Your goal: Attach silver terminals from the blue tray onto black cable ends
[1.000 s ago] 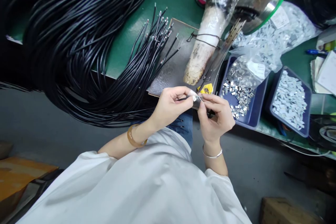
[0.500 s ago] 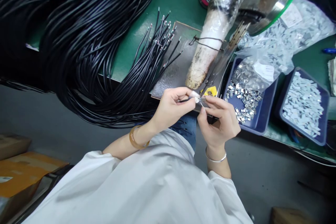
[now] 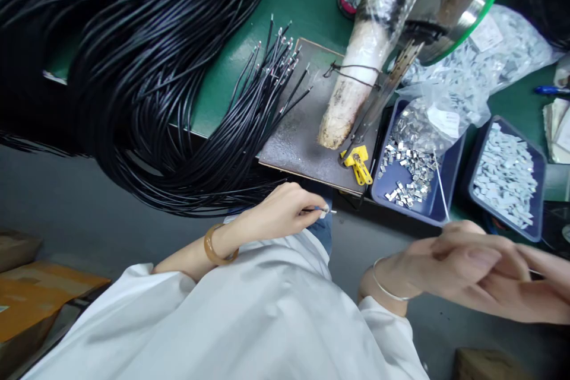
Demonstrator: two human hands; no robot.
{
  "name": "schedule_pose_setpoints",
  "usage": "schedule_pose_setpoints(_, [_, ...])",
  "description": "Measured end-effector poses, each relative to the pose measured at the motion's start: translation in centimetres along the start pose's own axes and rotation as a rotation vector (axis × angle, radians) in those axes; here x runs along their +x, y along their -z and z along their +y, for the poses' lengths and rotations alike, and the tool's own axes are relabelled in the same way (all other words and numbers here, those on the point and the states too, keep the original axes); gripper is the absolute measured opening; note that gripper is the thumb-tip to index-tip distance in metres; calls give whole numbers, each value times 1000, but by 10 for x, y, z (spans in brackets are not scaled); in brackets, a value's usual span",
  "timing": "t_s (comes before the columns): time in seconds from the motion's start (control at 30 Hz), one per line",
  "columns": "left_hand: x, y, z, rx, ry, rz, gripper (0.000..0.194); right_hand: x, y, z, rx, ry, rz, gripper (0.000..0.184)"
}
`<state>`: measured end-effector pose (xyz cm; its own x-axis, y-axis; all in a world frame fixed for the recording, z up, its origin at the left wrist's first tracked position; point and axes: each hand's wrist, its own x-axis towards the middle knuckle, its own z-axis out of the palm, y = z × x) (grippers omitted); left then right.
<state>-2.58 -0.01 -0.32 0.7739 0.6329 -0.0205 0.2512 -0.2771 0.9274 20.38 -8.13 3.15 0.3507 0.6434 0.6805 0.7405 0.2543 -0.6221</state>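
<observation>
My left hand (image 3: 285, 208) is closed, pinching a black cable (image 3: 310, 209) in front of the bench edge. The cable's pale tip (image 3: 333, 211) sticks out past the fingertips, and whitish material covers part of it there. Off to the right, my right hand (image 3: 485, 270) is raised close to the camera, slightly smeared, its fingers curled. A thin silver rod (image 3: 440, 187) rises from behind that hand and crosses the front of the blue tray (image 3: 436, 211) of small metal clips (image 3: 407, 175). Its lower part is hidden by the fingers.
A large bundle of black cables (image 3: 146, 71) lies at left, stripped ends on a dark plate (image 3: 307, 154). A plastic-wrapped tube (image 3: 356, 65) and metal arm (image 3: 383, 95) overhang the plate near a yellow piece (image 3: 358, 165). A second tray (image 3: 541, 190) holds grey pieces.
My hands have parted. The left has drawn back toward my body with the cable; the right has swung right and closer to the camera. The yellow piece now shows fully.
</observation>
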Motion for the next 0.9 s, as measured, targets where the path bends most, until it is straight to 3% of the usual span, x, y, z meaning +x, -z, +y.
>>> schedule_pose_setpoints(0.07, [-9, 3, -3, -4, 10, 69, 18, 6, 0, 6, -60, 144, 225, 31])
schedule_pose_setpoints(0.1, [-11, 6, -5, -34, 20, 163, 18, 8, -1, 12, -111, 146, 225, 27])
schedule_pose_setpoints(0.17, [-11, 18, -9, -36, 24, 436, 18, 14, -5, 29, -270, 12, -5, 11])
schedule_pose_setpoints(0.23, [-5, 34, -16, 109, 15, 731, 15, 21, -7, 52, -409, -24, -206, 16])
schedule_pose_setpoints(0.27, [0, 42, -21, 226, 8, 839, 15, 25, -9, 63, -447, -16, -213, 21])
schedule_pose_setpoints(0.33, [13, 56, -31, 385, 31, 909, 20, 34, -12, 83, -478, 25, -241, 26])
schedule_pose_setpoints(0.43, [26, 65, -42, 400, 38, 917, 8, 45, -20, 100, -512, 96, -309, 27])
schedule_pose_setpoints(0.53, [27, 66, -47, 181, 6, 1020, 15, 52, -24, 105, -476, 111, -422, 30])
schedule_pose_setpoints(0.63, [16, 69, -45, -237, -27, 1134, 20, 58, -23, 104, -498, 82, -455, 30])
schedule_pose_setpoints(0.7, [5, 72, -38, -531, -46, 1059, 26, 59, -22, 99, -528, 38, -487, 30])
schedule_pose_setpoints(0.77, [-5, 74, -27, -763, -86, 826, 31, 57, -22, 88, -566, -16, -519, 25])
schedule_pose_setpoints(0.9, [-14, 60, 1, -915, -118, 30, 32, 47, -23, 66, -638, -82, -530, 17])
